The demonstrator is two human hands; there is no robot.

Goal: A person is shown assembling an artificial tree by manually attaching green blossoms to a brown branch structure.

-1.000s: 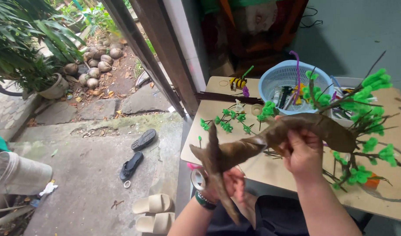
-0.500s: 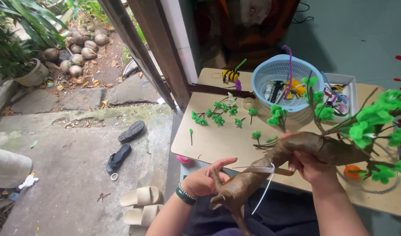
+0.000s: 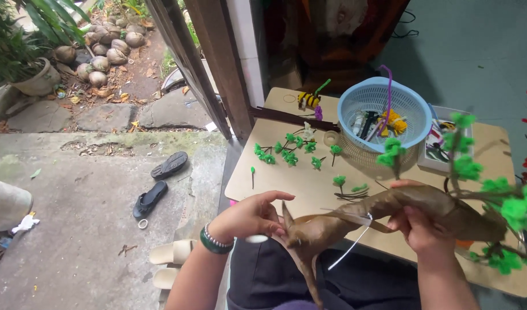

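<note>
The brown paper-wrapped trunk [image 3: 390, 213] runs roughly level, w/ its long axis left-low to right, spanning both hands. The right hand [image 3: 419, 229] is wrapped round its thick middle, fingers curled under. The left hand [image 3: 249, 217] pinches the tapered end just beside its fingertips, other fingers spread; a wire [image 3: 348, 250] dangles btwn the two.

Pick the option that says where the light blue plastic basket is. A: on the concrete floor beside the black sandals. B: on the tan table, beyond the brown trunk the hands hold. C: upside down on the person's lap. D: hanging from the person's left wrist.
B: the light blue basket stands upright on the tan table, past the brown trunk gripped by the left hand and right hand.
</note>
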